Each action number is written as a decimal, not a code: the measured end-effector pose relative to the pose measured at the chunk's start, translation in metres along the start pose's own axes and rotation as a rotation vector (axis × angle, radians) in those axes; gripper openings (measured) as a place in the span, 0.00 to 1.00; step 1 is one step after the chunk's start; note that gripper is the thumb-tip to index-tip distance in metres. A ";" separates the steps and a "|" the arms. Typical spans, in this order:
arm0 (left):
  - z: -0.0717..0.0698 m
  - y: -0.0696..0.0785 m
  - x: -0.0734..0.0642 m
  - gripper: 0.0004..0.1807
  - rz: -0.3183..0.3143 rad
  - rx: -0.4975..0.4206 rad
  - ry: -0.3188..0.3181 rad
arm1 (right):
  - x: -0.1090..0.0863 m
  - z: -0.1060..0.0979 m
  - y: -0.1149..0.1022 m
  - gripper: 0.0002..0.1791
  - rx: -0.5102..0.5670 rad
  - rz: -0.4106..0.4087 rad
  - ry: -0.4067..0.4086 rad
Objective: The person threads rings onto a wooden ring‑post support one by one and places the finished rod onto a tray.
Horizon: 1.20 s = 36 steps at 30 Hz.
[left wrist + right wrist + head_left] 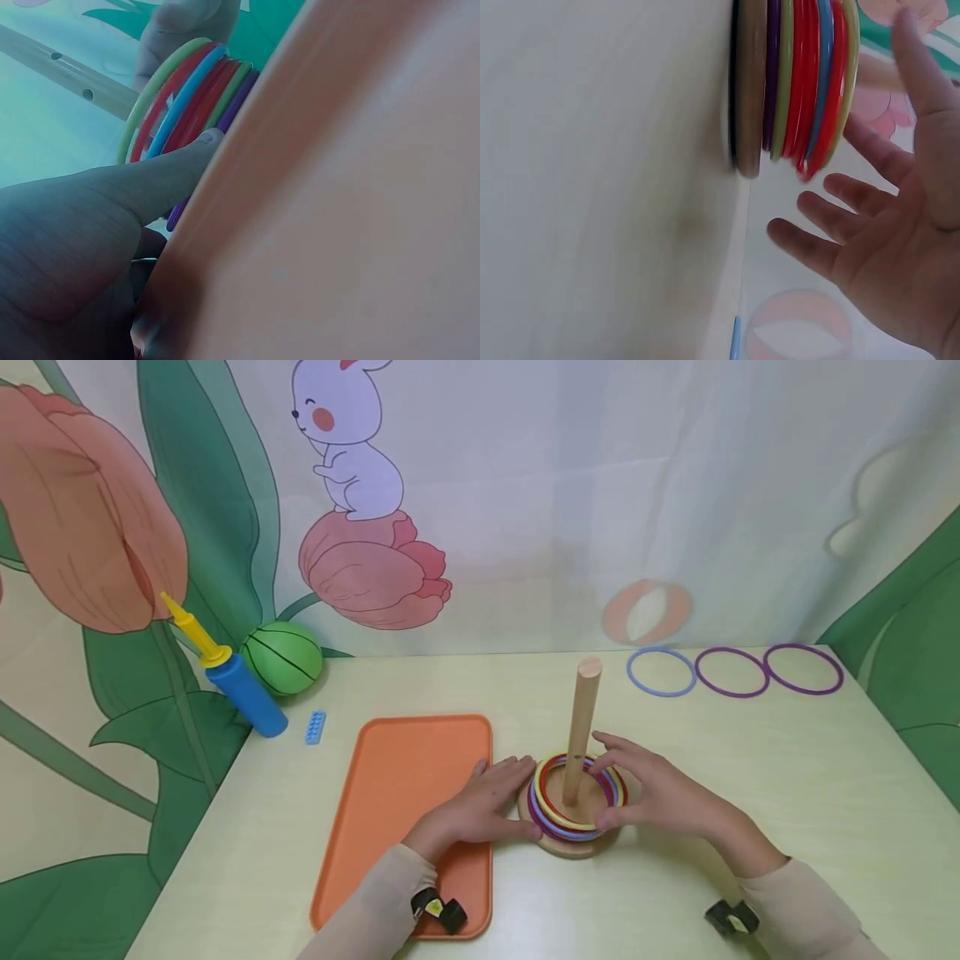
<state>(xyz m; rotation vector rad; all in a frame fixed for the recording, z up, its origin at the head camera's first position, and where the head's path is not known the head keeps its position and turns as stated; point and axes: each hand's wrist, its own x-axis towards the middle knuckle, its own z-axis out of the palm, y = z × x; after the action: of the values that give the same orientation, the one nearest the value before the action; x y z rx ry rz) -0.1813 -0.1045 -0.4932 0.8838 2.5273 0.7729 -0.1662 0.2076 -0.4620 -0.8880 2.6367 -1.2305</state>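
Observation:
A wooden ring-toss stand, its post [582,718] upright on a round base [572,850], stands on the table right of the orange tray. Stacked around the post lie several coloured rings [805,82]: yellow, red, blue, green and purple. My left hand [486,807] reaches over the tray to the left side of the base, fingers fairly straight; its thumb [161,176] lies against the rings. At the right of the stack is my right hand [663,789], its fingers spread and its index fingertip near the top yellow ring. It holds nothing.
An orange tray [397,768] lies left of the stand. Further left are a blue block [315,727], a green ball [282,658] and a blue pump [247,693] with a yellow nozzle. Along the back right edge lie a blue ring [662,695] and two purple rings [731,696].

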 end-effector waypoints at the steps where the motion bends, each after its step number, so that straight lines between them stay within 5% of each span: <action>1: 0.000 0.000 0.000 0.57 0.002 -0.002 0.002 | 0.001 -0.002 0.002 0.24 0.021 0.008 0.024; 5: 0.000 -0.001 -0.001 0.57 0.003 -0.005 0.001 | 0.006 -0.016 0.019 0.17 0.052 0.062 0.144; 8: 0.001 0.000 -0.002 0.57 -0.002 -0.006 0.001 | 0.011 -0.031 0.037 0.24 0.016 0.174 0.196; 12: 0.002 0.000 -0.003 0.56 0.003 -0.010 0.003 | 0.018 -0.052 0.062 0.37 -0.058 0.332 0.189; 19: 0.006 -0.004 -0.004 0.56 0.001 -0.014 0.003 | 0.033 -0.066 0.091 0.46 -0.114 0.467 0.124; 26: 0.005 -0.003 -0.004 0.56 0.006 -0.016 0.007 | 0.041 -0.063 0.103 0.39 -0.278 0.450 0.064; 30: 0.003 -0.001 -0.004 0.56 0.007 -0.022 0.011 | 0.036 -0.062 0.102 0.25 -0.248 0.419 0.083; 36: 0.000 -0.001 -0.001 0.57 0.005 -0.017 0.005 | 0.019 -0.058 0.101 0.28 -0.193 0.423 0.052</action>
<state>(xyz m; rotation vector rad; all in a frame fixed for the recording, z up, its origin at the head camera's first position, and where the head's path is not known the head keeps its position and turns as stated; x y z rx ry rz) -0.1805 -0.1061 -0.4940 0.8842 2.5197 0.7981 -0.2475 0.2873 -0.4936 -0.2879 2.8162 -0.9178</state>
